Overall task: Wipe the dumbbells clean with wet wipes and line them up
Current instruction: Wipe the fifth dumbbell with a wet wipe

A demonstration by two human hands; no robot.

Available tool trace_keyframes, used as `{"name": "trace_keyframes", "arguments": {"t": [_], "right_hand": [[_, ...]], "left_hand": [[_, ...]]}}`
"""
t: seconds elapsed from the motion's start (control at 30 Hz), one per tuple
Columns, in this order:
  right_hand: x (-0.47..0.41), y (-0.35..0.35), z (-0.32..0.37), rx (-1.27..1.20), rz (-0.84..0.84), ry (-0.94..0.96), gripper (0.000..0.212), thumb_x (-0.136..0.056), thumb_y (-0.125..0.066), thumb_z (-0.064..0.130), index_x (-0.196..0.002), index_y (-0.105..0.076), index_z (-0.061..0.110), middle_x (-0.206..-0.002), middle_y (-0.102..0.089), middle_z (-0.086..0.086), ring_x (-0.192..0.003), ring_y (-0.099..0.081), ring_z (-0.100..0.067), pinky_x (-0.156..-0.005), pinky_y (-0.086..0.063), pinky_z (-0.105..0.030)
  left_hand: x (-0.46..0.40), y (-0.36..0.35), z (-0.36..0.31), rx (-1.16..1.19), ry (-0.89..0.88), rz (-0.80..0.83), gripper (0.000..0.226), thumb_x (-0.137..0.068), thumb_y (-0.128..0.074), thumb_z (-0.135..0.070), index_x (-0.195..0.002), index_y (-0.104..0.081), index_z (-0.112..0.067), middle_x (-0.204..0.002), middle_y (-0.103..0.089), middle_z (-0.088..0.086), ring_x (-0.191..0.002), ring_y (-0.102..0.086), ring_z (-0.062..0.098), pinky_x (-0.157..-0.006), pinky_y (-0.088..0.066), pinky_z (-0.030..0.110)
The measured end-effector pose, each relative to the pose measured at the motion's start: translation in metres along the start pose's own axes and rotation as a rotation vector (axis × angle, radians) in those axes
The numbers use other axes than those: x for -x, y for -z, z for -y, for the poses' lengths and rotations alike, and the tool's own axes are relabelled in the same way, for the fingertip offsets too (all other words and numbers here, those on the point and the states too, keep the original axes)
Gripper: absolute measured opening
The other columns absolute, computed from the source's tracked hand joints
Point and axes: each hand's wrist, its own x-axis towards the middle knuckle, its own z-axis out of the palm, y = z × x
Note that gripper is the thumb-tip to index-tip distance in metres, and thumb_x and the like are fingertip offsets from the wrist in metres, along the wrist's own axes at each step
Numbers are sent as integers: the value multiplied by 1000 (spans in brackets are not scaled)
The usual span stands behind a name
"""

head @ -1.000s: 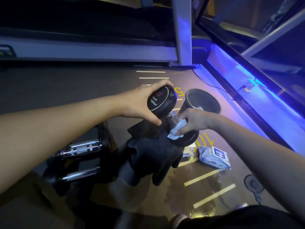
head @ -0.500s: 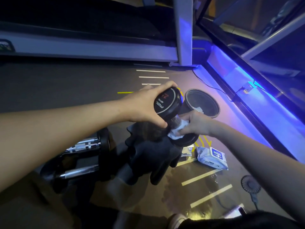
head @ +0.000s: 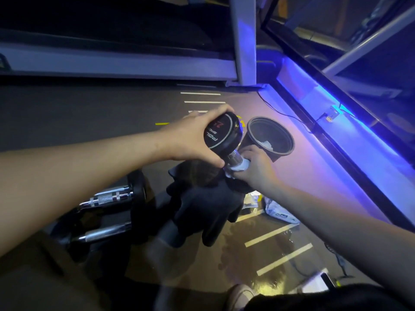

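Note:
A black dumbbell [head: 222,133] with a chrome handle stands tilted above the floor. My left hand [head: 190,140] grips its upper head, whose round end face shows printed lettering. My right hand [head: 256,167] wraps a white wet wipe [head: 243,165] around the chrome handle just below that head. The dumbbell's lower head is hidden behind my right hand and a dark cloth [head: 206,203]. Two more dumbbells [head: 112,198] with chrome handles lie side by side on the floor at the left. A pack of wet wipes [head: 279,212] lies under my right forearm.
A black bin [head: 272,140] with a used white wipe inside stands just right of the held dumbbell. A treadmill frame [head: 116,63] runs across the back. A blue-lit ledge [head: 336,135] borders the right. The floor has white and yellow stripes and a wet patch [head: 258,265].
My left hand has tilted the dumbbell's upper head further right. My right hand with the wipe has slid up the handle, closer to that head.

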Motion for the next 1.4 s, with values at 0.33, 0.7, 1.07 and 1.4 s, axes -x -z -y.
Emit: {"name": "trace_keyframes", "arguments": {"t": [0.33, 0.7, 1.07, 1.4], "right_hand": [[-13, 47, 2, -101, 548, 56, 25, -72, -87, 25, -94, -77, 23, -100, -65, 12, -85, -60, 2, -74, -42, -7], [13, 7, 5, -51, -2, -53, 34, -63, -85, 46, -81, -65, 26, -101, -63, 11, -96, -60, -15, -79, -49, -35], [10, 31, 1, -99, 334, 22, 28, -72, -81, 14, -100, -76, 11, -114, -64, 2, -103, -60, -12, -79, -37, -3], [24, 7, -5, -25, 47, -23, 43, -62, -72, 51, -92, -55, 25, -108, -46, 7, -99, -53, -15, -81, -47, -36]], "left_hand": [[-2, -2, 7, -20, -70, 93, 113, -59, -92, -38, -146, -22, -56, -126, -40, -5, -115, -47, 9, -97, -39, 20], [-5, 1, 9, 15, -46, 62, 104, -62, -93, -36, -143, -28, -51, -104, -41, -21, -109, -44, 11, -89, -36, 24], [0, 0, 3, -64, -118, 129, 114, -57, -93, -36, -145, -23, -55, -124, -41, -8, -118, -43, 11, -106, -42, 32], [-3, -2, 7, -71, -98, 87, 111, -58, -94, -38, -142, -23, -56, -121, -44, -2, -113, -45, 14, -94, -39, 26]]}}
